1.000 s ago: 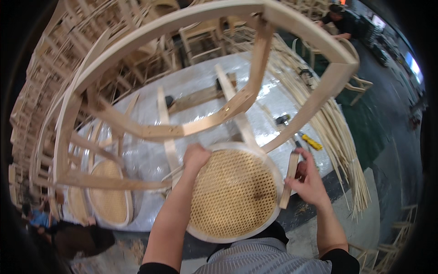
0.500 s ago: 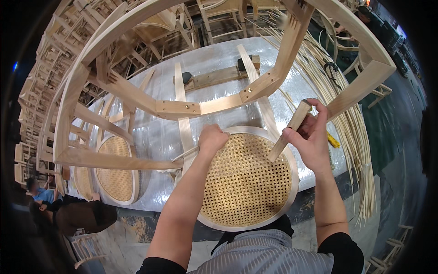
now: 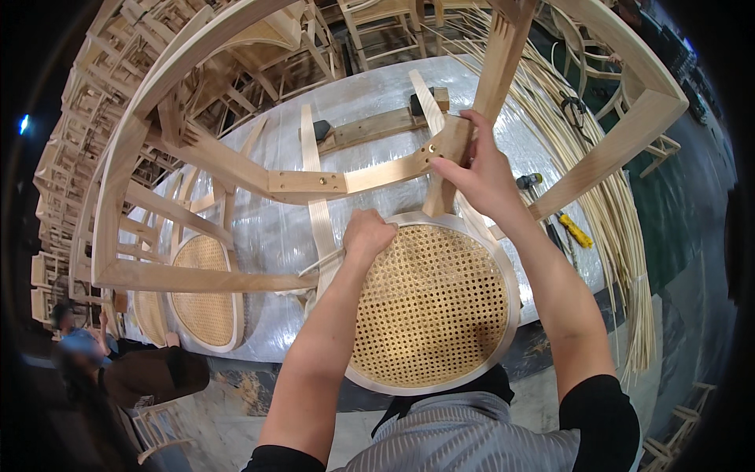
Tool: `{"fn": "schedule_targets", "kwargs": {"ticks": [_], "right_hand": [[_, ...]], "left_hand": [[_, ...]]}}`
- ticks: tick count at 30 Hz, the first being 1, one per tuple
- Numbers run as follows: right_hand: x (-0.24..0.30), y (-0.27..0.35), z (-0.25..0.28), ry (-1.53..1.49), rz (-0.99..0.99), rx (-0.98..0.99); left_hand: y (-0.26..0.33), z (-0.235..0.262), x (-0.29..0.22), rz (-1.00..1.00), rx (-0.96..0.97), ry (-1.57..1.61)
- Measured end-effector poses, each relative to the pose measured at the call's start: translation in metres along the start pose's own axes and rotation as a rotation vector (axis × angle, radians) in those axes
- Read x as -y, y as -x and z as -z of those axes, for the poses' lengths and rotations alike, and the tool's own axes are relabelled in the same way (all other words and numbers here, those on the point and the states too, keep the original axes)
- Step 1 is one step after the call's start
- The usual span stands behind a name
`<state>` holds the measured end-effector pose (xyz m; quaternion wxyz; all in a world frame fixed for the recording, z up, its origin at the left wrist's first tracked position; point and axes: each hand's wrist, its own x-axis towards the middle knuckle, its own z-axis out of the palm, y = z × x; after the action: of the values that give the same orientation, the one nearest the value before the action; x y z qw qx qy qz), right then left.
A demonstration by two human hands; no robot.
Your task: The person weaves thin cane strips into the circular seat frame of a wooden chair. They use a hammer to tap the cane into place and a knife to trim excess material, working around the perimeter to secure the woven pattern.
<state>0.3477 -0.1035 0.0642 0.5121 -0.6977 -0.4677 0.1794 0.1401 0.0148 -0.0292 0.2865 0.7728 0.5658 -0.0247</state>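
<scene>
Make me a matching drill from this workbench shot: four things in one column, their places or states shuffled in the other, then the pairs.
Things:
1. left hand
2. right hand
3. yellow-handled tool
4. second cane panel

Places or states:
A. lies on the wrapped table to the right
B. fist on the rim of the round cane seat
C. lies at the table's left, untouched
D. holds a wooden stick upright against the chair frame

Pairs: 1-B, 2-D, 3-A, 4-C

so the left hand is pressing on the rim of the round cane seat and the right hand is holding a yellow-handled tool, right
Not quite. The left hand does press on the rim of the round cane seat, but the right hand holds a short wooden piece against the chair frame. The yellow-handled tool lies untouched on the table, as the head view shows.
</scene>
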Motion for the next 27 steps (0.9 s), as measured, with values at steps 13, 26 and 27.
{"fn": "schedule_targets", "kwargs": {"ticks": [13, 26, 27], "right_hand": [[-0.011, -0.032, -0.025, -0.003, 0.028, -0.029], [-0.019, -0.041, -0.018, 0.007, 0.077, -0.09], [-0.021, -0.042, -0.019, 0.014, 0.066, -0.085]], "left_hand": [[-0.001, 0.0, 0.009, 0.035, 0.036, 0.031], [-0.005, -0.009, 0.015, -0.01, -0.038, 0.032], [-0.005, -0.007, 0.012, 0.01, 0.015, 0.036]]}}
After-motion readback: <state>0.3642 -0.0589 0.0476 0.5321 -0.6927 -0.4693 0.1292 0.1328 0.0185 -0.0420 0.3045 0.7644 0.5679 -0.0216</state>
